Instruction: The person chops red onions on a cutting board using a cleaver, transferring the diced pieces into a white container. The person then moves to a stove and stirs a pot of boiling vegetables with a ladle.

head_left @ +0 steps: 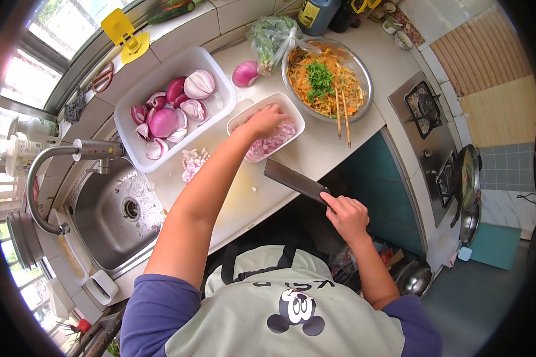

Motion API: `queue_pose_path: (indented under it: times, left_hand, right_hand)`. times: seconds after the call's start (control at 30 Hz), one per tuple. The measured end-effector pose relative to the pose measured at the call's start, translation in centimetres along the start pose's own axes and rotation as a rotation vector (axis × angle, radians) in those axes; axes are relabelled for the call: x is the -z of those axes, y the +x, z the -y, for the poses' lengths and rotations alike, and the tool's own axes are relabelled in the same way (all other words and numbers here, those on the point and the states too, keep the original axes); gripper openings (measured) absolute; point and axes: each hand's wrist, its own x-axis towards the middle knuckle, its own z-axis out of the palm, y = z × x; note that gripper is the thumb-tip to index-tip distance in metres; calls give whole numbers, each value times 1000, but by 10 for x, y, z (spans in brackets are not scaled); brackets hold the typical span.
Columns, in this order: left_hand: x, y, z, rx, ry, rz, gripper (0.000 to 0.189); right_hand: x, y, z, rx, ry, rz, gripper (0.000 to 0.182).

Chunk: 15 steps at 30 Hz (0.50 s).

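Note:
My left hand (pixel 266 121) reaches into a small white plastic container (pixel 301 126) over chopped red onion (pixel 274 140); whether its fingers grip any pieces is not clear. My right hand (pixel 348 217) grips a cleaver (pixel 295 180) by the handle, its dark blade pointing up and left, just past the counter's front edge. A heap of chopped onion (pixel 194 163) lies on the pale cutting board (pixel 241 196), partly behind my left forearm. Beyond it, a larger white tub (pixel 228 82) holds several peeled and cut red onions (pixel 164 122).
A steel bowl (pixel 369 80) of shredded vegetables with chopsticks (pixel 343 116) stands at the back right. Near it lie a bagged bunch of greens (pixel 274 38) and a red onion (pixel 245 73). The sink (pixel 111 214) is at left, the gas stove (pixel 422 134) at right.

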Motion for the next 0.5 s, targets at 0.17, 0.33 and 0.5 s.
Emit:
queue_pose_path:
  times: [0.17, 0.33, 0.5]
  left_hand:
    - [-1, 3, 1, 177, 131, 52, 34]
    - [14, -7, 10, 309, -203, -88, 29]
    - [3, -22, 25, 423, -648, -183, 27]
  right_hand:
    - [2, 2, -1, -10, 24, -12, 41]
    - [2, 5, -1, -33, 55, -35, 40]
    - [-4, 10, 4, -192, 187, -41, 35]
